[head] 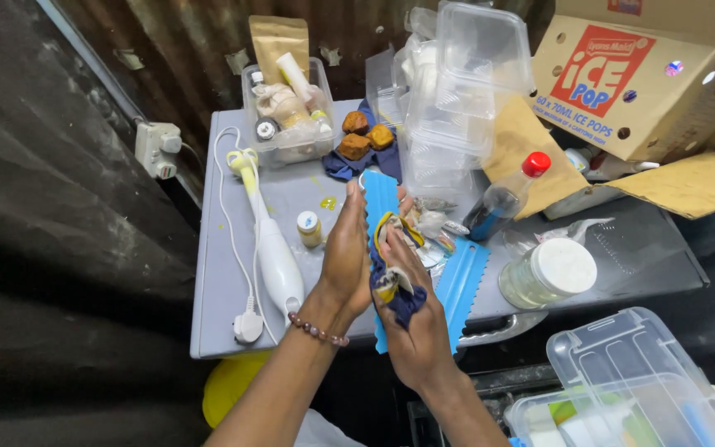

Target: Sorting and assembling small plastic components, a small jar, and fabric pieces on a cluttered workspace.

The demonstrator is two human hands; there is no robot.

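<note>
apparently both hands [382,273] rub cloth [395,277] on blue scraper [381,199].

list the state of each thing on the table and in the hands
left hand: flat against the blue scraper, holding it upright
right hand: pressing a cloth to the scraper
blue scraper: upright between the hands
cloth: bunched, blue and yellow
second blue scraper: lying flat
jar: white lid on
bottle: red cap on, tilted
hand blender: lying down, unplugged
cardboard box: open

Blue scraper's [378,207] middle behind the cloth [395,281]; clear lidded box [622,389] cut off at the frame's corner.
</note>
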